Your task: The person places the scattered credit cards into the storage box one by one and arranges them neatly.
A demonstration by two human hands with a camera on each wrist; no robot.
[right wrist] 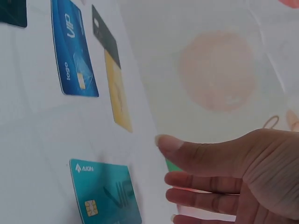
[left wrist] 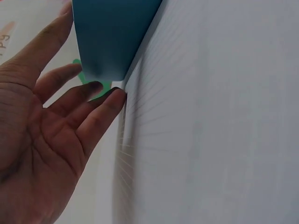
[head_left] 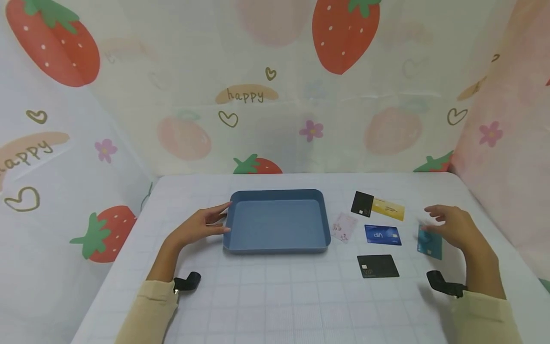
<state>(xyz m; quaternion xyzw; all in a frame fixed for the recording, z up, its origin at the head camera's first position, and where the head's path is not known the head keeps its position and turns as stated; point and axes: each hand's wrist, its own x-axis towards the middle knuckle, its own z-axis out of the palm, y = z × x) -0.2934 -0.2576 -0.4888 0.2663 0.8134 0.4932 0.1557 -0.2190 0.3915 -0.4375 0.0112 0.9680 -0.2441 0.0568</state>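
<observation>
Against a blue tray (head_left: 277,224), left hand (head_left: 197,226) touching, fingers extended, near teal card (head_left: 430,246), right hand (head_left: 457,227), fingers relaxed, empty.

Through the head camera I look forward and down from farthest back, across the table (head_left: 275,301). My left-wrist view sits close, turned sideways, sharing the blue tray (left wrist: 112,39) with it at eleven o'clock; my right-wrist view, also near and tilted, shares the teal card (right wrist: 110,191) at seven.
</observation>
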